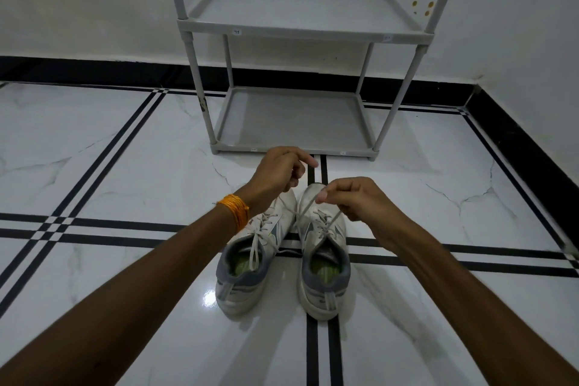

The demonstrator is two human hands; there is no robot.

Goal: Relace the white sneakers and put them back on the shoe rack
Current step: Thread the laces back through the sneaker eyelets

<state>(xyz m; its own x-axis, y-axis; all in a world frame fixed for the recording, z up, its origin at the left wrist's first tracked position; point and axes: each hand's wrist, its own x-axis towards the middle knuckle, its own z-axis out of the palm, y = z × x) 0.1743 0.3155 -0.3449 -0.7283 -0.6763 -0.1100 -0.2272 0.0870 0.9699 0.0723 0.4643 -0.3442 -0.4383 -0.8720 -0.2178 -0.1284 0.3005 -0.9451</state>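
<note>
Pinching two grey lace ends, your left hand [277, 174] and right hand [360, 199] hover over two white sneakers [324, 247]; left grip apparently closed.

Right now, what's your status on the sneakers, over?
Both hands, left and right, pinching right white sneaker's lace ends. Left white sneaker lace loose. Grey two-tier plastic rack empty, path clear.

Both bare forearms reach forward and converge. The left hand [279, 171], an orange thread band [235, 209] round its wrist, is raised with fingers curled and forefinger and thumb pinched together. The right hand [355, 197] sits slightly lower, fingers bunched in a pinch, knuckles up.
</note>
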